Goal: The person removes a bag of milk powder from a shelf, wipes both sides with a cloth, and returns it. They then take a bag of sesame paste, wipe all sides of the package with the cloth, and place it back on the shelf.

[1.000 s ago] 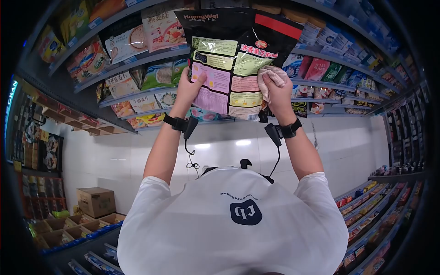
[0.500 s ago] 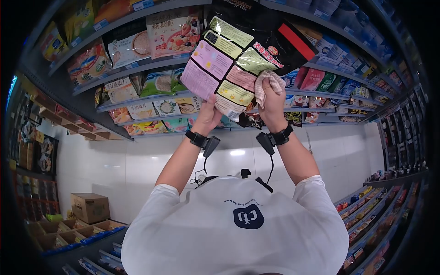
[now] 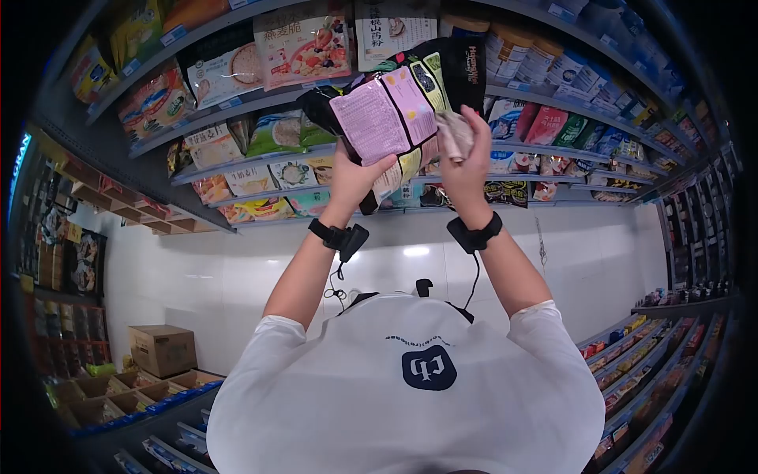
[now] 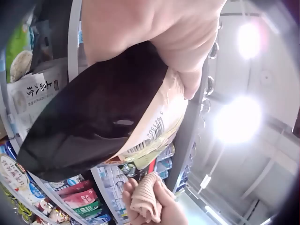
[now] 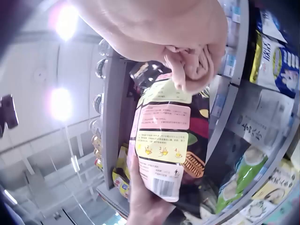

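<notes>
A glossy black food bag (image 3: 384, 118) with pink and pale green text panels is held up in front of the shelves, tilted, its brand-name end toward the upper right. My left hand (image 3: 353, 180) grips it by the bottom end, thumb across the printed face. In the left wrist view the bag's black underside (image 4: 93, 117) and barcode panel show below that hand. A folded pale pink cloth (image 3: 455, 136) is bunched in the curled fingers of my right hand (image 3: 469, 175), close by the bag's right side. The right wrist view shows the cloth (image 5: 192, 70) overlapping the bag's upper part.
Shelves ahead carry packaged foods, among them a pink fruit cereal bag (image 3: 304, 47) and several tins (image 3: 505, 54). Price-tag rails (image 3: 229, 105) run along the shelf edges. A cardboard box (image 3: 163, 350) stands at lower left, with sloped snack racks (image 3: 639, 371) at lower right.
The bag has turned clockwise and come lower, its brand-name end swinging to the right. My left hand has shifted from the bag's left side to its bottom end. The cloth stays in my right hand.
</notes>
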The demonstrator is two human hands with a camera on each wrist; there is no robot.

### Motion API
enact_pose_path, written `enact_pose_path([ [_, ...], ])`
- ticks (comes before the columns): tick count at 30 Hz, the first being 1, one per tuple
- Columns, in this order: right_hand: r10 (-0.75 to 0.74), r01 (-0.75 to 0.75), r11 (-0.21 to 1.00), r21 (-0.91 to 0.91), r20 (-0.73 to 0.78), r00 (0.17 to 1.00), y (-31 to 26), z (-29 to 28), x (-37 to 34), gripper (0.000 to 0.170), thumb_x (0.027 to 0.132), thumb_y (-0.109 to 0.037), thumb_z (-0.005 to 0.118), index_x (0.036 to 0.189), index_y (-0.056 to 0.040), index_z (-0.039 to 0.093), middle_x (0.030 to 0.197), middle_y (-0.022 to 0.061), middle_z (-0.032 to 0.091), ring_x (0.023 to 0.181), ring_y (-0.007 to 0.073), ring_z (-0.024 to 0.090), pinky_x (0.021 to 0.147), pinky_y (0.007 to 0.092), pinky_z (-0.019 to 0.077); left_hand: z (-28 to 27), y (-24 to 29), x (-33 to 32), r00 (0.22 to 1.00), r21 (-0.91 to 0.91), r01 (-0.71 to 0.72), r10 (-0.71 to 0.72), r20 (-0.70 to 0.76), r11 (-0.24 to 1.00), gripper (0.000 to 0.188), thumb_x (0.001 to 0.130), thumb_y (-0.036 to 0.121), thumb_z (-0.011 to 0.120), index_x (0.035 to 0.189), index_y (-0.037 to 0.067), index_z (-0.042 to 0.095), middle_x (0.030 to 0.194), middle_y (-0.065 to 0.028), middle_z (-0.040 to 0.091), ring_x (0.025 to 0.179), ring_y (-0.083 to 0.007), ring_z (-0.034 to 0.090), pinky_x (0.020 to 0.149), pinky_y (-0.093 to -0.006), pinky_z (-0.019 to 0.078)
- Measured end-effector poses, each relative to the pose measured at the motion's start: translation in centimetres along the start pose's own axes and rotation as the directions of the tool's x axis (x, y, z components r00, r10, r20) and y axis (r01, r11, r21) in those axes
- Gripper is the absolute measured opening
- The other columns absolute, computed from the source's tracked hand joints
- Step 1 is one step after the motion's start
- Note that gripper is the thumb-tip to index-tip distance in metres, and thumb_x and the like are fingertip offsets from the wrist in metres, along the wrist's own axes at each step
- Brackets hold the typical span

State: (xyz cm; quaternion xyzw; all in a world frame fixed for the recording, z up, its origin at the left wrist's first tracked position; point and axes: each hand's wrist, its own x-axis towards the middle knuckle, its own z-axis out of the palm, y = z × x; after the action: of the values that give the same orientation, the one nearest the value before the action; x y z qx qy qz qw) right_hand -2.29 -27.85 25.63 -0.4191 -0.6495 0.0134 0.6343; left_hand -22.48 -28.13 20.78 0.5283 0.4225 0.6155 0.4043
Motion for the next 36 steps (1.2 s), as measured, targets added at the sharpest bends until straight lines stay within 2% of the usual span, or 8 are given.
enact_pose_path([
  [6, -0.464, 0.488, 0.868, 0.096, 0.508, 0.726, -3.8, 3.4, -0.9, 0.052, 0.084, -0.004, 0.065, 0.135, -0.0028, 0.054, 0.143, 0.0175, 0.050, 0.134, 0.0408, 0.045, 0.112, 0.0474, 0.0352, -0.2, -0.9, 0.2, 0.933, 0.473, -0.351, 0.259, 0.249, 0.808, 0.073, 0.071, 0.019, 0.088, 0.127, -0.002, 0.046, 0.119, -0.0149, 0.063, 0.107, -0.0229, 0.063, 0.094, -0.0350, 0.0495],
  [11, -0.022, 0.052, 0.989, -0.136, 0.216, 0.976, 4.7, 3.2, -0.1, 0.052, 0.082, -0.005, 0.061, 0.134, -0.0020, 0.056, 0.144, 0.0188, 0.050, 0.137, 0.0408, 0.042, 0.114, 0.0480, 0.0342, -0.6, -0.2, -1.4, 0.994, 0.182, 0.062, -0.076, 0.075, 0.981, 0.072, 0.076, 0.015, 0.086, 0.131, -0.002, 0.043, 0.125, -0.0147, 0.060, 0.114, -0.0219, 0.060, 0.097, -0.0346, 0.0500],
  [16, -0.447, 0.397, 0.892, 0.217, 0.556, 0.701, -3.5, 3.2, -1.7, 0.047, 0.086, -0.009, 0.063, 0.133, -0.0044, 0.059, 0.144, 0.0199, 0.050, 0.137, 0.0409, 0.042, 0.114, 0.0479, 0.0338, -1.4, -1.5, 0.4, 0.892, 0.359, -0.272, 0.094, 0.442, 0.893, 0.073, 0.076, 0.012, 0.085, 0.134, 0.000, 0.042, 0.127, -0.0125, 0.059, 0.115, -0.0217, 0.060, 0.099, -0.0346, 0.0483],
  [19, -0.199, 0.222, 0.973, -0.058, 0.273, 0.941, 1.8, 3.1, -0.7, 0.050, 0.085, -0.010, 0.064, 0.134, -0.0041, 0.058, 0.145, 0.0201, 0.049, 0.138, 0.0420, 0.041, 0.115, 0.0483, 0.0322, 0.7, -0.6, -1.0, 0.977, -0.081, 0.169, -0.156, 0.147, 0.982, 0.074, 0.074, 0.014, 0.086, 0.132, -0.004, 0.043, 0.123, -0.0148, 0.062, 0.114, -0.0220, 0.061, 0.098, -0.0333, 0.0479],
  [25, -0.101, 0.082, 0.994, 0.071, 0.335, 0.937, -1.6, 4.4, -1.3, 0.052, 0.083, -0.008, 0.066, 0.134, -0.0038, 0.057, 0.148, 0.0189, 0.047, 0.140, 0.0414, 0.038, 0.115, 0.0483, 0.0310, 0.8, -2.6, 0.5, 0.975, 0.163, 0.111, -0.139, 0.170, 0.980, 0.071, 0.076, 0.014, 0.084, 0.133, -0.003, 0.044, 0.127, -0.0161, 0.060, 0.115, -0.0226, 0.060, 0.099, -0.0361, 0.0474],
  [27, -0.390, 0.349, 0.918, 0.188, 0.591, 0.706, -2.8, 4.5, -1.4, 0.055, 0.081, -0.005, 0.066, 0.135, -0.0067, 0.057, 0.149, 0.0178, 0.046, 0.141, 0.0399, 0.037, 0.115, 0.0485, 0.0317, 0.0, -4.9, 1.3, 0.786, 0.473, -0.616, 0.457, 0.415, 0.630, 0.072, 0.076, 0.014, 0.083, 0.135, -0.001, 0.045, 0.125, -0.0149, 0.061, 0.114, -0.0234, 0.061, 0.098, -0.0359, 0.0476],
  [33, -0.246, 0.294, 0.951, -0.092, 0.348, 0.905, -0.7, 4.4, 0.4, 0.050, 0.073, 0.001, 0.067, 0.122, -0.0079, 0.065, 0.146, 0.0141, 0.048, 0.139, 0.0361, 0.041, 0.114, 0.0483, 0.0340, 2.4, -3.3, 0.0, 0.972, 0.107, 0.015, -0.039, 0.231, 0.994, 0.070, 0.079, 0.012, 0.078, 0.139, 0.007, 0.044, 0.132, -0.0131, 0.056, 0.124, -0.0279, 0.055, 0.101, -0.0396, 0.0450],
  [36, -0.482, 0.515, 0.838, 0.179, 0.685, 0.546, -1.7, 4.2, -0.3, 0.039, 0.075, -0.004, 0.067, 0.114, -0.0089, 0.068, 0.144, 0.0128, 0.051, 0.140, 0.0350, 0.040, 0.116, 0.0487, 0.0335, 1.9, -6.0, -0.2, 0.880, 0.594, -0.474, 0.334, 0.337, 0.650, 0.069, 0.075, 0.012, 0.080, 0.134, 0.000, 0.045, 0.135, -0.0190, 0.052, 0.123, -0.0315, 0.055, 0.097, -0.0392, 0.0480],
])
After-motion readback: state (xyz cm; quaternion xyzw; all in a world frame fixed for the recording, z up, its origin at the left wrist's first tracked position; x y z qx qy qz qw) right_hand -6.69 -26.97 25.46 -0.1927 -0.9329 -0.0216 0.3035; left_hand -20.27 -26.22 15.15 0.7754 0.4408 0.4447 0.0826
